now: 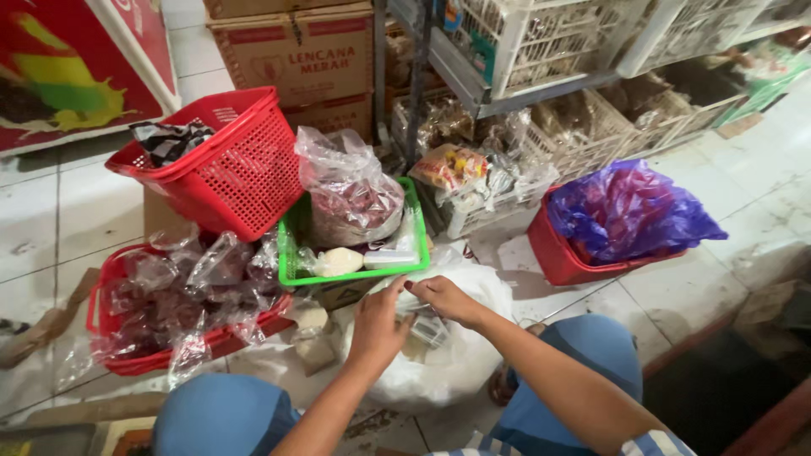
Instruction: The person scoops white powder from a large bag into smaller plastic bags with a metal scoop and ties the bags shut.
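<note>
seen from above, between 2 knees in blue trousers: a large white plastic sack [460,363], soft and crumpled, standing on the tiled floor [726,194] just in front of a green basket [291,253]. sack mouth open and slack, milky and faintly see-through, bulging at the sides. at that mouth, a small clear packet [427,328], shiny, with pale contents, partly hidden by both hands.

left hand [378,325] laid over the sack's top, fingers curled down around the packet, thumb side toward the other hand. right hand [443,297] just beside it, touching, fingertips bent in and pinching the packet's upper edge. exact grip under the fingers hard to tell.

inside the green basket: a clear bag of dark reddish goods [351,190], knotted at the top, plus a pale lump and a flat white pack. to the left, 2 red baskets: 1 tilted [228,160] with a dark wrapper inside, 1 low on the floor [144,359] heaped with clear bags of dark contents. to the right, a red tub [562,253] lined with a purple bag [629,211]. behind, cardboard boxes [300,55] and shelved white crates [541,38].
</note>
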